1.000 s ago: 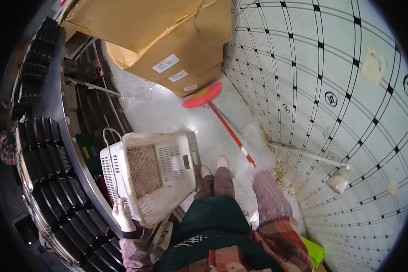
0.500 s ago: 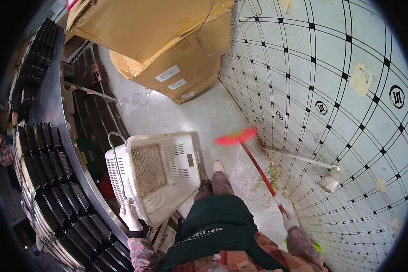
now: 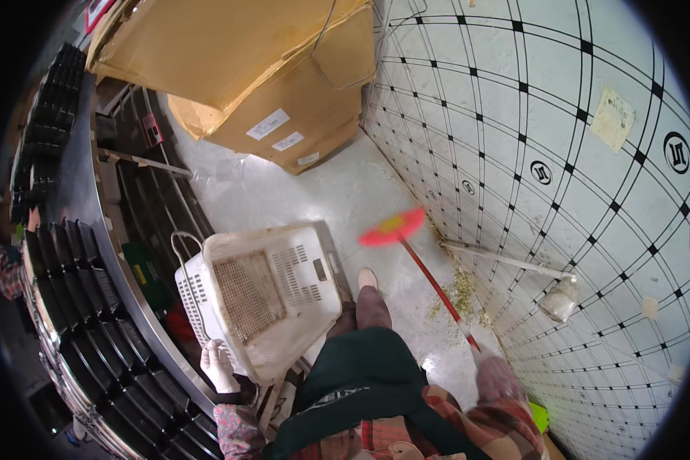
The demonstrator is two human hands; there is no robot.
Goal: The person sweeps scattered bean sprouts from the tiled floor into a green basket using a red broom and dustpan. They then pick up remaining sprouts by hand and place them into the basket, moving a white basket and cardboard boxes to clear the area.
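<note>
My left hand (image 3: 218,366), in a white glove, is closed on the bent metal handle (image 3: 195,303) of a white plastic basket (image 3: 314,295). The basket is tilted, its open side toward me, and its slotted walls look brown-stained inside. At the right, my right hand (image 3: 484,357) is closed round the upper end of the red stick of a broom (image 3: 435,286). Motion blurs the broom's red head (image 3: 406,228), which has a yellow middle and is out ahead of my feet. My right fingers are partly hidden by blur and the sleeve.
Green and yellowish scraps (image 3: 460,297) lie along the foot of the white, black-patterned wall (image 3: 506,130). A pale pole (image 3: 506,259) with a bagged end leans there. Large cardboard boxes (image 3: 284,115) stand ahead. Stacked black trays (image 3: 92,307) sit on the metal table at left.
My right hand has moved slightly left and forward with the broom, whose head has turned and shifted a little left. My left hand keeps hold of the basket handle. The view has shifted slightly.
</note>
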